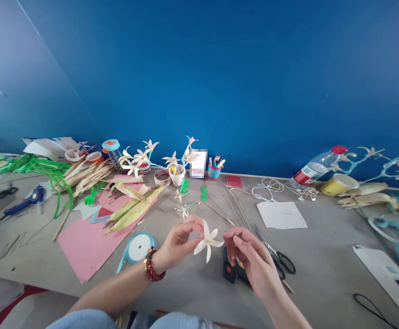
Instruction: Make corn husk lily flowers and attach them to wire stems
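My left hand [182, 240], with a red beaded bracelet on its wrist, pinches a cream-white handmade flower [207, 243] by its far side, petals facing me. My right hand [249, 256] is just right of the flower, fingers loosely curled and apart. Its fingertips are close to one petal tip; I cannot tell whether they touch. Beneath the right hand lies a black object with orange parts [229, 269], partly covered. Black-handled scissors [283, 262] rest beside that hand. Left of my left hand is a spool of light-blue ribbon [139, 247].
Pink paper [86, 251] with corn husks [131, 212] lies left, near a blue glue gun [26, 201] and green strips [28, 164]. At the back stand a white cup [177, 176] with flowers and a pen holder [214, 171]. A bottle [314, 170] leans right, behind white paper [281, 215].
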A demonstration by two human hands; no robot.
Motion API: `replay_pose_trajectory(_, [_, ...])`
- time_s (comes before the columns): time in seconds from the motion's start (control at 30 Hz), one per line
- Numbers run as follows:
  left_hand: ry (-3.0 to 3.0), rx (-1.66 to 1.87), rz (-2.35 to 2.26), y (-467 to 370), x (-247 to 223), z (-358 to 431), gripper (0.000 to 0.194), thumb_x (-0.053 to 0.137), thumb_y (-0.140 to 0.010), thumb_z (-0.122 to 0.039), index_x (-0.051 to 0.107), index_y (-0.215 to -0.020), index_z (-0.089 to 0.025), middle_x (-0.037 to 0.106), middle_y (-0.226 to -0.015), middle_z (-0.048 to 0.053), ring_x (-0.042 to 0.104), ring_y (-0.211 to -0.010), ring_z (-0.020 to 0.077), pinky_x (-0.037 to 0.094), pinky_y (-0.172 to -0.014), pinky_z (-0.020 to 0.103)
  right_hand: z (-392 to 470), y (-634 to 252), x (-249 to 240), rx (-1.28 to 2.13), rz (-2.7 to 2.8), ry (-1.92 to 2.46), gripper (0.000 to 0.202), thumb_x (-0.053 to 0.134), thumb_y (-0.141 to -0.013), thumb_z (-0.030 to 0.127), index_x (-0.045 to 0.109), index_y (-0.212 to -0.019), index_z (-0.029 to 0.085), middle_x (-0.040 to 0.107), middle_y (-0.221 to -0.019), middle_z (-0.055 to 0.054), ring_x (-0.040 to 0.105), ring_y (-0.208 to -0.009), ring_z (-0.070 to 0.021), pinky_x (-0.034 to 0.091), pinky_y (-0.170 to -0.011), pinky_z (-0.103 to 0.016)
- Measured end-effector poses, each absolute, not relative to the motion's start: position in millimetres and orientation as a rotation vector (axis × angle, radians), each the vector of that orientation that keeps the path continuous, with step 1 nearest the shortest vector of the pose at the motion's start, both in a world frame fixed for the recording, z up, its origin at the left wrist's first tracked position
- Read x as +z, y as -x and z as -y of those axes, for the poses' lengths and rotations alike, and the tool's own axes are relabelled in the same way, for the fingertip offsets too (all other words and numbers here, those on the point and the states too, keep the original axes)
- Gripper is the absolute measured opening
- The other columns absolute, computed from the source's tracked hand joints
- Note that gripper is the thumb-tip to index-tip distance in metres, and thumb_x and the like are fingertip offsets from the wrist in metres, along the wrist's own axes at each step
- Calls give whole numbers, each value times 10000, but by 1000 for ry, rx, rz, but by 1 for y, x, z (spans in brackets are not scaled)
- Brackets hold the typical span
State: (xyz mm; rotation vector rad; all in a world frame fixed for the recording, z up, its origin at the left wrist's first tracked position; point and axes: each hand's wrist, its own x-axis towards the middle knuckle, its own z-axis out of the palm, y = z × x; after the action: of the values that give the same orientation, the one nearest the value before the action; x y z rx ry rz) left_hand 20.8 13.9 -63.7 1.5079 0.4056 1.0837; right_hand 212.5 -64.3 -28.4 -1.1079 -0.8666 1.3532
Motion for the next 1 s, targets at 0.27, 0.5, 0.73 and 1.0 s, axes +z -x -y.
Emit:
replay_pose_trajectory(0.27, [-1688,1126,-394,-21,-53,-13,109,667,-845,-270,686,-807,-170,654,-861,64,551,-879,181,398,-941,397,57,-204,-22,1427,1031,1056,265,724,-793,420,629,-777,173,543,-691,2,468,-542,-105,401,-480,-220])
replay_pose_trajectory(0.5, [-1701,1147,-386,-20,-54,-15,98,664,-844,-256,675,-801,-169,647,-858,70,543,-894,190,398,-962,420,57,-201,-18,1523,917,972,246,728,-801,368,597,-741,169,522,-643,19,450,-522,-90,381,-491,-215])
replay_pose_trajectory(0.73, [-1632,1184,-399,-20,-61,-16,64,678,-830,-240,657,-808,-184,627,-852,68,547,-908,206,431,-940,446,60,-203,-27,1400,669,933,188,710,-819,329,613,-771,176,532,-705,13,414,-503,-68,359,-476,-210])
replay_pose_trajectory(1.0, [-1909,1289,-431,-17,-57,-15,17,634,-856,-198,651,-854,-197,623,-855,57,568,-881,192,422,-973,492,75,-186,-37,1578,693,919,248,713,-820,378,623,-752,158,537,-636,11,414,-472,-62,328,-464,-213])
